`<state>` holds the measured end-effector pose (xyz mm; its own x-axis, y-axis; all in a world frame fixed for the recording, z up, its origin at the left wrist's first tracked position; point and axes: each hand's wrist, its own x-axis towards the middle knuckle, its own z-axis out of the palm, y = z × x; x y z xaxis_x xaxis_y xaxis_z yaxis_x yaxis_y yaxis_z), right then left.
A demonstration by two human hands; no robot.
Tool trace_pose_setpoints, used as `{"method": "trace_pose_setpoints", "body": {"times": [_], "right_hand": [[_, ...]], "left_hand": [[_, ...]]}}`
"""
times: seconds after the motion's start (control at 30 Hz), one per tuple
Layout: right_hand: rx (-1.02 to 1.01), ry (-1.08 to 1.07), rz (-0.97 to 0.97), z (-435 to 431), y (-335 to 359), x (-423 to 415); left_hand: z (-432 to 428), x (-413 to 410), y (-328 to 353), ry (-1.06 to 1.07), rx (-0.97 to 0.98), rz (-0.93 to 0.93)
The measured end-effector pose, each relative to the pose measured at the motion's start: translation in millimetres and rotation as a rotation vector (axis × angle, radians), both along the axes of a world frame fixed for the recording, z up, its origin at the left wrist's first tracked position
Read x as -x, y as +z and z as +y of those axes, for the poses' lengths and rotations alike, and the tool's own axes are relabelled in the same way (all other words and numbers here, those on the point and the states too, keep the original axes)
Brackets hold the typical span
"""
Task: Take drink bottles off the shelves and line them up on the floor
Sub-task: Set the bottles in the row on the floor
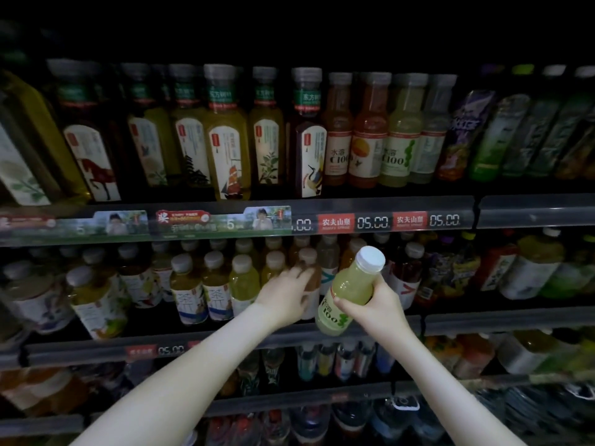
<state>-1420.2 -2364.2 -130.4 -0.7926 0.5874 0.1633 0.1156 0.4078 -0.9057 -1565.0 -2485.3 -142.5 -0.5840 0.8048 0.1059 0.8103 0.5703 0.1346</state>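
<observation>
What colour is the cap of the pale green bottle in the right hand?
White screw cap on the pale green drink bottle in the right hand; head view.

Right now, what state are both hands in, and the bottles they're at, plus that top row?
pale green bottle: capped, tilted, lifted out in front of the rows.
right hand: grips the pale green bottle round its middle.
brown-capped bottle: capped, upright in its row.
left hand: on the brown-capped bottle; blurred, grip unclear.
top-row bottles: capped, upright.
</observation>
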Motion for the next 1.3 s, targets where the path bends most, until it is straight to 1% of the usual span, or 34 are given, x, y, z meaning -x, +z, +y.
{"method": "trace_pose_setpoints", "body": {"times": [0.07, 0.2, 0.27, 0.33, 0.4, 0.5, 0.57, 0.63, 0.73, 0.77, 0.83, 0.93, 1.0, 1.07, 1.13, 1.2, 1.23, 1.3], "right_hand": [[-0.013, 0.021, 0.008, -4, 9, 5], [-0.049, 0.032, 0.052, -14, 35, 14], [-0.077, 0.019, 0.113, -19, 52, 16], [-0.1, -0.009, 0.191, -23, 72, 16], [-0.136, -0.058, 0.307, -24, 91, 15], [-0.132, -0.125, 0.496, -21, 117, 8], [-0.145, -0.211, 0.594, -11, 133, 4], [-0.151, -0.29, 0.647, 6, 146, 3], [-0.118, -0.39, 0.663, 40, 156, 12], [-0.1, -0.403, 0.66, 51, 158, 16], [-0.05, -0.404, 0.665, 71, 160, 23], [0.018, -0.367, 0.635, 97, 168, 35], [0.029, -0.313, 0.569, 114, 172, 44], [0.014, -0.246, 0.478, 127, 173, 55], [-0.011, -0.185, 0.397, 133, 171, 65], [-0.055, -0.127, 0.361, 134, 169, 72], [-0.088, -0.092, 0.342, 135, 168, 74], [-0.157, -0.036, 0.283, 138, 163, 73]], "left_hand": [[-13, -6, 14, -0.085, -0.128, 0.047], [-30, -15, 59, -0.323, -0.529, 0.269], [-31, -13, 83, -0.395, -0.637, 0.324], [-30, -9, 106, -0.411, -0.705, 0.339], [-24, -1, 122, -0.389, -0.77, 0.352], [-9, 12, 138, -0.281, -0.823, 0.37], [5, 17, 148, -0.191, -0.845, 0.36], [23, 18, 154, -0.133, -0.853, 0.324], [50, 10, 159, -0.142, -0.848, 0.271], [58, 7, 159, -0.156, -0.845, 0.279], [72, 3, 159, -0.157, -0.835, 0.358], [86, 10, 158, -0.024, -0.82, 0.433], [90, 19, 156, 0.101, -0.802, 0.427], [90, 27, 151, 0.169, -0.762, 0.411], [91, 33, 145, 0.184, -0.722, 0.416], [90, 36, 140, 0.178, -0.698, 0.425], [89, 36, 138, 0.175, -0.685, 0.403], [84, 35, 137, 0.168, -0.655, 0.3]]}}
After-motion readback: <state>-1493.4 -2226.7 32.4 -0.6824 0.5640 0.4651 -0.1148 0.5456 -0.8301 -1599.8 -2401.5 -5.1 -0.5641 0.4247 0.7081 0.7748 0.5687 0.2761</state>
